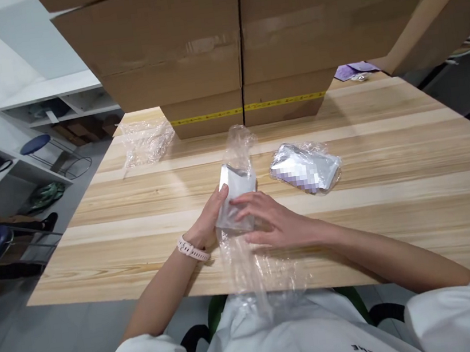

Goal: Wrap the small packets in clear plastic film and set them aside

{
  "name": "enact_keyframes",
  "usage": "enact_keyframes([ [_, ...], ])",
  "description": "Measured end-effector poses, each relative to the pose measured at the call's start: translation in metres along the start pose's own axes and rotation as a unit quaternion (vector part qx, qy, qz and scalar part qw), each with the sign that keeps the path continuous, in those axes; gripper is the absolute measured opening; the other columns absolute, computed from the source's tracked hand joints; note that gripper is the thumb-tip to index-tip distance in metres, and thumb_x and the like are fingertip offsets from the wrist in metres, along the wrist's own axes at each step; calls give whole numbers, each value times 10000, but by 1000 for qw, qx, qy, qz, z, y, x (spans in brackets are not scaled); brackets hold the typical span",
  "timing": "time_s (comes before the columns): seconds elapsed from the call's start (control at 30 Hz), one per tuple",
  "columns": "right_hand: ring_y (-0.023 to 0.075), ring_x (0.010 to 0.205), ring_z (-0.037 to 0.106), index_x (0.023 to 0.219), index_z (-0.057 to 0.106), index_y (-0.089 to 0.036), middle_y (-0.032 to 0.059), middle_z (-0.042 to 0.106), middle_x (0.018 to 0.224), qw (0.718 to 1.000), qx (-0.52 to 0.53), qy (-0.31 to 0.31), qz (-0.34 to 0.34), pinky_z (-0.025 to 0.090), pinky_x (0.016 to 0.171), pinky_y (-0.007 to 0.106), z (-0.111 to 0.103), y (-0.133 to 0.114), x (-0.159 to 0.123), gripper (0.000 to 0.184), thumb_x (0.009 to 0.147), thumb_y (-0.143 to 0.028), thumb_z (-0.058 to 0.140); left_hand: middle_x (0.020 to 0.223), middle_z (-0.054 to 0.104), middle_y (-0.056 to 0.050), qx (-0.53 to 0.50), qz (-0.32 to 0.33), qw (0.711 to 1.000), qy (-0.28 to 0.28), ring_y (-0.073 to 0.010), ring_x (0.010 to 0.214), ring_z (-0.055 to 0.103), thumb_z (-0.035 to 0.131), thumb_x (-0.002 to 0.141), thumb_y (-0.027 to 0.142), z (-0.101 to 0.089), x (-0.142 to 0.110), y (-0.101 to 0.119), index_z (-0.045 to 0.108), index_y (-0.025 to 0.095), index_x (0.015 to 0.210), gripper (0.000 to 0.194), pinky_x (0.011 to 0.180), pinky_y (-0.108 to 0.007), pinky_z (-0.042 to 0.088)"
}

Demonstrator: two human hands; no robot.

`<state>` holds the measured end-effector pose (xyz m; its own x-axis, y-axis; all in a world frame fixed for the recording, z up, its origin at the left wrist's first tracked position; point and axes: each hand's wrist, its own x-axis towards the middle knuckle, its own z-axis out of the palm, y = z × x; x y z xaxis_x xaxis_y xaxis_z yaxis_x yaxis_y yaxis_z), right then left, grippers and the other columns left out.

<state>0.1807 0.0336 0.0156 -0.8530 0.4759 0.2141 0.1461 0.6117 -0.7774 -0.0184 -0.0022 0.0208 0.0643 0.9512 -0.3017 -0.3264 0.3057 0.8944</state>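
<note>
My left hand (211,216) grips the left edge of a flat silver-white pouch (237,190). Its thumb lies on top, while the other fingers are hidden underneath. Over the pouch's right side, the fingers of my right hand (273,220) are stretched out and spread, holding nothing; I cannot tell whether they press on it. Clear bubble wrap (242,267) hangs from the pouch toward my lap, and more of it sticks out past the far end. To the right lies a wrapped silver packet (305,166) in clear plastic, touched by neither hand.
Large cardboard boxes (201,47) are stacked at the far side of the wooden table (388,156). Crumpled bubble wrap (146,141) lies at the back left. A purple item (353,70) rests at the back right. White shelves (71,85) and a blue stool (35,144) stand left.
</note>
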Motion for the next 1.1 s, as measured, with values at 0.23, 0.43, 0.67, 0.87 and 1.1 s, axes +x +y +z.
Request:
enact_keyframes([
  [0.23,330,1482,322,1367,550,-256,119,422,1587,978,-202,53,-20,321,1173,586,20,45,-7,400,982,-351,604,962,736,-87,29,2,995,90,-208,800,665,827,742,385,-18,16,-7,662,127,1084,460,727,-327,519],
  [0.43,303,1219,567,1213,627,-241,113,642,1313,965,-212,139,66,460,1040,509,2,62,-22,245,990,-292,541,1000,699,-84,149,81,970,176,-205,869,653,779,753,279,-36,25,-9,604,147,1153,456,759,-324,523],
  [0.67,351,1150,566,1366,531,-207,141,647,1295,949,-211,175,158,465,973,512,-1,57,-10,491,913,-369,632,1408,524,-177,406,214,859,229,-352,1271,513,768,786,239,-43,27,-19,397,252,1502,806,988,-528,483],
  [0.87,265,897,616,1237,621,-201,86,707,976,964,-172,147,137,461,847,417,8,52,-1,309,945,-238,527,1223,583,-126,620,355,686,138,-301,1148,515,623,939,337,-18,16,-19,601,201,1226,318,972,-481,458],
  [1.1,190,692,575,1271,582,-194,1,626,773,958,-77,210,180,409,671,316,10,47,0,358,922,-217,503,1023,571,-150,752,203,613,132,-326,978,492,643,858,307,16,14,-23,569,151,1008,229,813,-450,432],
])
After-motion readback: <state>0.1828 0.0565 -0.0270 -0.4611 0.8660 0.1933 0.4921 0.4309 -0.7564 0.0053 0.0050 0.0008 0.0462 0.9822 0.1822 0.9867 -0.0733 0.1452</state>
